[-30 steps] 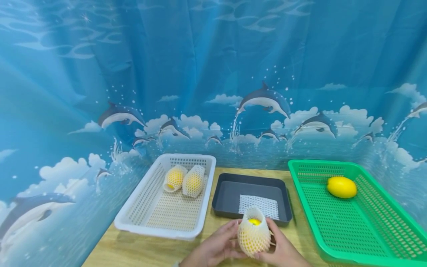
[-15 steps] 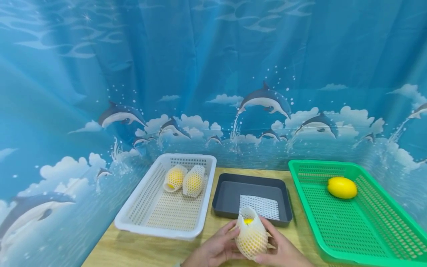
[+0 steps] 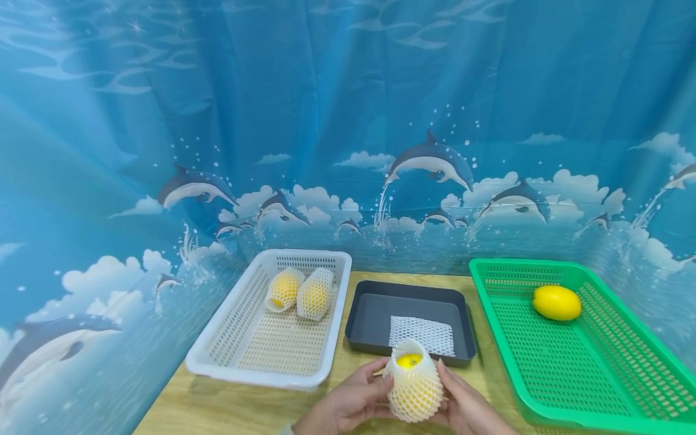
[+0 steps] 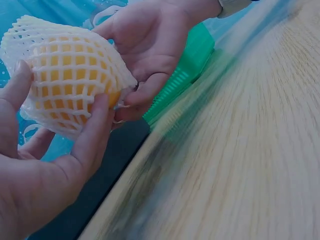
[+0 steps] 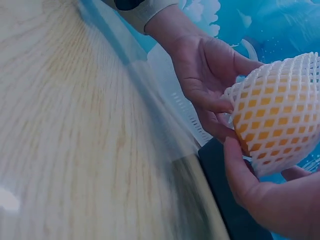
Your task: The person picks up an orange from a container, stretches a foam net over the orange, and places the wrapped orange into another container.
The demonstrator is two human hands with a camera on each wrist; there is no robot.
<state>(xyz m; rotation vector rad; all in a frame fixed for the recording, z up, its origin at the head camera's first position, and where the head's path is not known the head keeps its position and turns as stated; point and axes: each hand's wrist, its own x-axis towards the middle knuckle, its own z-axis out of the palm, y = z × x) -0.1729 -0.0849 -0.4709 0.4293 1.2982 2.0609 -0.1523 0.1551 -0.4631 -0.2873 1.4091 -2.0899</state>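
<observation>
A yellow fruit (image 3: 409, 360) sits inside a white foam net sleeve (image 3: 415, 393), its top showing through the sleeve's opening. My left hand (image 3: 353, 396) holds the sleeved fruit from the left, thumb and fingers around its side. From the right, my right hand (image 3: 467, 405) holds the same fruit. In the left wrist view, the netting (image 4: 75, 75) lies stretched over the fruit between both hands. The right wrist view has my left hand's fingertips (image 5: 222, 105) at the fruit's lower end, close to the right hand (image 5: 270, 200).
A white basket (image 3: 201, 362) at left contains two sleeved yellow fruits (image 3: 315, 296). Behind my hands, a dark grey tray (image 3: 370, 308) has a flat white foam net (image 3: 421, 332) in it. A green basket (image 3: 505, 356) at right holds one bare yellow fruit (image 3: 557, 303).
The sleeved fruit shifted slightly left, then back right. Its sleeve opening now looks wider and more of the fruit's top shows. Both hands have kept hold.
</observation>
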